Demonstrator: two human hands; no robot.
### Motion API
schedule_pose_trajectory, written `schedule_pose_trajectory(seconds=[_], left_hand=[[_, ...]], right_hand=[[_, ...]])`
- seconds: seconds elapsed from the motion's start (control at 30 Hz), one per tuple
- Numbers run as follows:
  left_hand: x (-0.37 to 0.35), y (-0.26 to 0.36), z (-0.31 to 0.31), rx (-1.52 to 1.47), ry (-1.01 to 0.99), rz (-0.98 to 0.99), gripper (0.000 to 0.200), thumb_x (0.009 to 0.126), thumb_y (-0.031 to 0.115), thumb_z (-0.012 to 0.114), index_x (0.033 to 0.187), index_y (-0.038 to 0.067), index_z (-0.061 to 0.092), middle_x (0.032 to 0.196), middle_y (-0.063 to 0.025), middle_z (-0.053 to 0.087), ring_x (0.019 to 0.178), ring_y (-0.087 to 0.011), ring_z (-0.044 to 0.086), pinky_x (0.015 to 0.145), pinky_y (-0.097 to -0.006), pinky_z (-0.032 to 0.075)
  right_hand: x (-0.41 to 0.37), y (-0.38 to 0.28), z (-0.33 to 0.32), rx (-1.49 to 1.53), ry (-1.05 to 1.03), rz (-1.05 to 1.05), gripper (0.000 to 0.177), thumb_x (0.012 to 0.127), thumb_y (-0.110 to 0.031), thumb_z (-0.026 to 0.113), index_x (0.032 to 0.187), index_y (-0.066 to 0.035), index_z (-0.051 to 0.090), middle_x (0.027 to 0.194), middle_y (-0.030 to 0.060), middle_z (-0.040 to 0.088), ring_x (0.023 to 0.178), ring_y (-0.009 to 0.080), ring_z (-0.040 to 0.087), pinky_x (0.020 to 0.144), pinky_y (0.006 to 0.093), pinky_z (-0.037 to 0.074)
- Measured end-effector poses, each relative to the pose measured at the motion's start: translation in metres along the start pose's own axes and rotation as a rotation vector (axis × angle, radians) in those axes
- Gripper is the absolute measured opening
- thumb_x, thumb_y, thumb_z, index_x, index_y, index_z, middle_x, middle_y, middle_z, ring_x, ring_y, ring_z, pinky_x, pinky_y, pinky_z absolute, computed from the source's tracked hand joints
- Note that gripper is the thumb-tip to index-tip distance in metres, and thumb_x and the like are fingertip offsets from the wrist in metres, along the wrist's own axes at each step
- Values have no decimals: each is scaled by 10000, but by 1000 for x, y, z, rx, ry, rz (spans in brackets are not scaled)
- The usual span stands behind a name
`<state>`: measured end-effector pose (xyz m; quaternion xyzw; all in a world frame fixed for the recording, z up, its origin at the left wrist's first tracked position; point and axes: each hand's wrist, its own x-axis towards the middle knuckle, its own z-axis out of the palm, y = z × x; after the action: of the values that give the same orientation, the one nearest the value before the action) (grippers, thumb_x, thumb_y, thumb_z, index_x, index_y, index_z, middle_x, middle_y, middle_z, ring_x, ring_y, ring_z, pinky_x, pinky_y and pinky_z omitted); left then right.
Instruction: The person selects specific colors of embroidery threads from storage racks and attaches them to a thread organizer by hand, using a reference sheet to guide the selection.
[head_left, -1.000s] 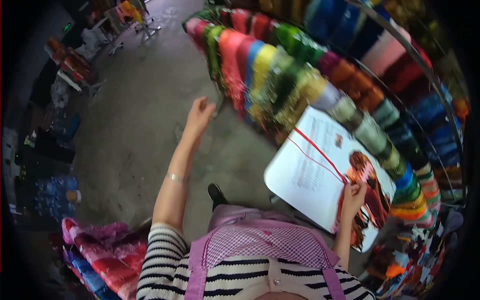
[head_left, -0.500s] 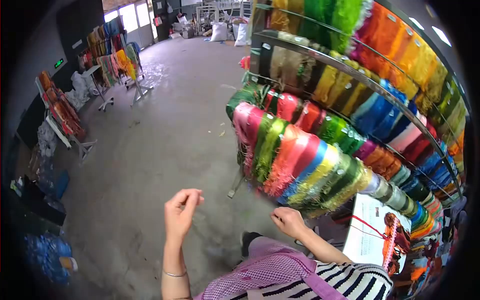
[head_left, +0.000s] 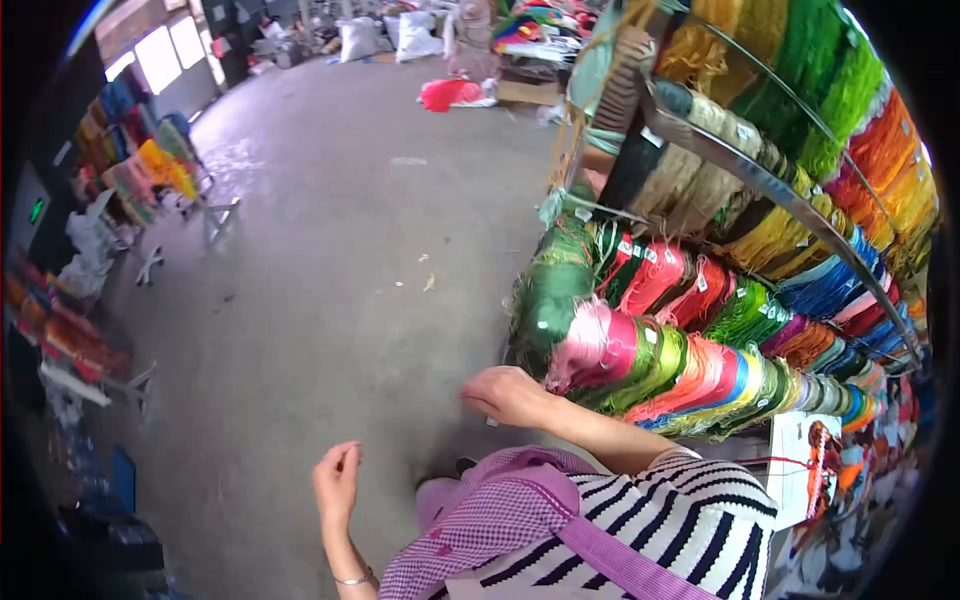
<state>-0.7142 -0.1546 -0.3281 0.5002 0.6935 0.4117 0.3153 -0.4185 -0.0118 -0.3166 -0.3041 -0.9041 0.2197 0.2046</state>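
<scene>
Over the grey floor at the lower left, my left hand (head_left: 337,482) is raised with its fingers loosely curled together, and nothing shows in it. My right hand (head_left: 508,396) crosses in front of my body, its fingers bent inward and pressed together; nothing is seen in them. Just beyond the right hand, hanks of thread (head_left: 625,350) in pink, green, coral and yellow hang over a bar of a rack. A thick bundle of dark green thread (head_left: 560,285) covers the bar's near end. No contact between the right hand and the hanks can be made out.
A curved metal rail (head_left: 780,185) of the tall rack runs along the right. A white sheet (head_left: 790,480) with red cords is below it. More thread racks (head_left: 140,150) stand at the left. White sacks (head_left: 415,38) and a red bundle (head_left: 450,95) lie farther back.
The view has turned and moved forward, so the rack's green end is nearer. My right hand has swung up and left across my body; my left hand sits lower.
</scene>
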Motion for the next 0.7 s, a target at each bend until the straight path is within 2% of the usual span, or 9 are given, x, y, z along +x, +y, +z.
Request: schedule_pose_trajectory(seconds=[0.07, 0.17, 0.3, 0.37, 0.43, 0.5, 0.57, 0.63, 0.7], left_hand=[[33, -21, -17, -21, 50, -156, 198, 899, 146, 557, 907, -30, 648, 837, -82, 687, 692, -103, 603, 635, -259, 474], [94, -105, -31, -163, -29, -307, 217, 907, 163, 552, 859, -31, 637, 779, -47, 660, 675, -82, 573, 623, -247, 461], [237, -123, -49, -51, -208, -271, 219, 901, 164, 555, 825, -29, 624, 722, -46, 632, 645, -89, 555, 609, -252, 448], [331, -121, -42, 89, -301, -40, 223, 898, 179, 552, 825, -22, 613, 665, -65, 584, 604, -111, 518, 596, -268, 434], [415, -62, -22, 264, -370, 174, 219, 897, 187, 544, 828, -15, 596, 647, -97, 544, 580, -136, 486, 583, -283, 418], [486, -13, 23, 231, -370, 399, 217, 898, 195, 541, 843, -10, 590, 635, -102, 510, 571, -145, 458, 570, -286, 398], [533, 52, 72, 297, -504, 422, 178, 902, 164, 550, 888, -1, 616, 694, -105, 568, 619, -139, 495, 607, -275, 426], [556, 102, 133, 97, -622, 407, 195, 904, 176, 568, 904, -7, 636, 741, -42, 608, 686, -93, 520, 642, -242, 421], [567, 140, 193, -84, -834, 459, 203, 907, 173, 575, 968, -4, 655, 810, -35, 641, 745, -84, 555, 676, -232, 440]], right_hand=[[36, 15, 0, 36, 17, 27, 134, 827, -175, 591, 862, -45, 595, 755, 136, 584, 749, 335, 591, 687, 431, 478], [66, 43, 24, 35, 94, 154, 153, 837, -195, 580, 880, -50, 603, 795, 131, 609, 787, 327, 606, 710, 420, 487], [80, 81, 59, -3, 65, 464, 135, 839, -193, 571, 869, -66, 608, 818, 133, 629, 782, 332, 617, 685, 428, 495], [73, 100, 72, 10, 72, 651, 129, 828, -185, 573, 884, -78, 619, 802, 137, 642, 747, 344, 621, 662, 432, 500], [57, 118, 95, 11, 110, 827, 139, 820, -187, 580, 893, -78, 625, 800, 134, 649, 744, 339, 625, 665, 426, 501], [50, 122, 103, 34, 139, 992, 151, 811, -190, 587, 902, -78, 630, 799, 132, 656, 741, 335, 629, 667, 420, 503], [46, 121, 102, 114, 164, 1242, 198, 797, -227, 618, 923, -73, 625, 845, 164, 659, 786, 350, 638, 699, 457, 500], [43, 134, 115, 143, 194, 1295, 202, 785, -221, 632, 917, -68, 624, 840, 163, 660, 785, 349, 639, 695, 453, 499], [51, 144, 112, 231, 179, 1379, 215, 778, -197, 643, 933, -53, 611, 858, 166, 658, 811, 352, 634, 695, 440, 494]])
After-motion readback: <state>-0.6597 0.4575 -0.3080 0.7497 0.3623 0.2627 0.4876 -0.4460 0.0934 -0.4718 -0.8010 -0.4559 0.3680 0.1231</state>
